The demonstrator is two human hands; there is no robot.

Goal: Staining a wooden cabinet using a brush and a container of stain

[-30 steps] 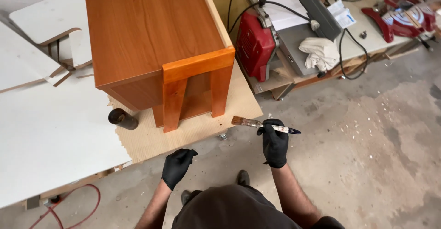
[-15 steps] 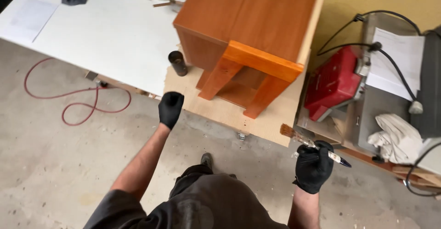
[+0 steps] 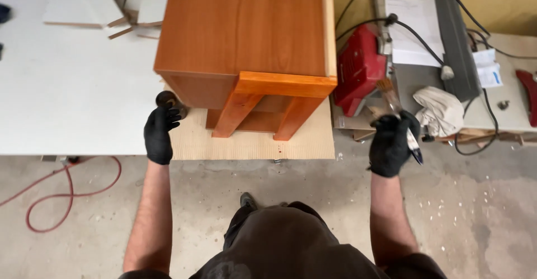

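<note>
An orange-brown wooden cabinet (image 3: 246, 30) lies on a pale plywood sheet (image 3: 251, 144) on the white table (image 3: 72, 100). My left hand (image 3: 159, 133), in a black glove, reaches to a small dark round can (image 3: 168, 100) beside the cabinet's left corner, fingers touching it. My right hand (image 3: 392, 143), also gloved, is closed around a paintbrush (image 3: 398, 116), bristles pointing up and away, held out to the right of the cabinet.
A red power tool (image 3: 358, 69) with black cables sits on a grey bench with papers (image 3: 417, 30) and a white rag (image 3: 442, 111). A red cord (image 3: 67, 195) loops on the concrete floor at left. Board offcuts (image 3: 100, 5) lie at the table's back.
The view has swung so the cabinet stands square ahead. My left hand moved up to the dark can. My right hand lifted the brush, bristles now pointing upward.
</note>
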